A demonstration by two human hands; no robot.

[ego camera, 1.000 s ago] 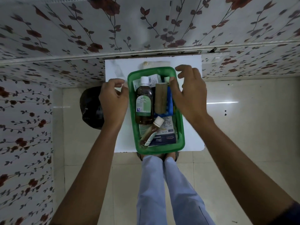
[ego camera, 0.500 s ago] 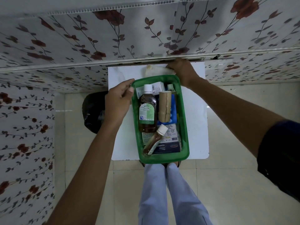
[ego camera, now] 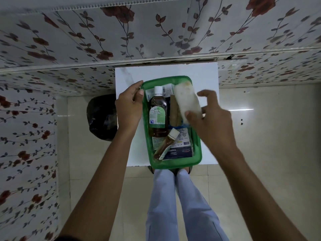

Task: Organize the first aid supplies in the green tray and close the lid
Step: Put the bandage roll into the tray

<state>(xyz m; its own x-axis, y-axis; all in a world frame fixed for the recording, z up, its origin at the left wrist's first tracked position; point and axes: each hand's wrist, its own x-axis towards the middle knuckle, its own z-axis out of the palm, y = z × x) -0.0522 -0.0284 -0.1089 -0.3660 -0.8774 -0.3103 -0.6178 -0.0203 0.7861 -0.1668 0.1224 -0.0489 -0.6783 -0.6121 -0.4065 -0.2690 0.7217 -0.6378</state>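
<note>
Tray: I see the green tray (ego camera: 197, 154) on the white worktop (ego camera: 205, 75), lid off.
Left hand (ego camera: 129, 108): fingers curled on the tray's left rim – steadying it.
Right hand (ego camera: 211, 119): thumb and fingers pinching a white gauze roll (ego camera: 187, 100) above the tray's right side.
Inside: large brown bottle (ego camera: 158, 115), small brown bottle (ego camera: 165, 144), tan bandage roll (ego camera: 174, 110), dressings box (ego camera: 180, 148).

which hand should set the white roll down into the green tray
Right. The right hand already holds the white roll over the green tray; the left hand is on the tray's left rim.
</note>
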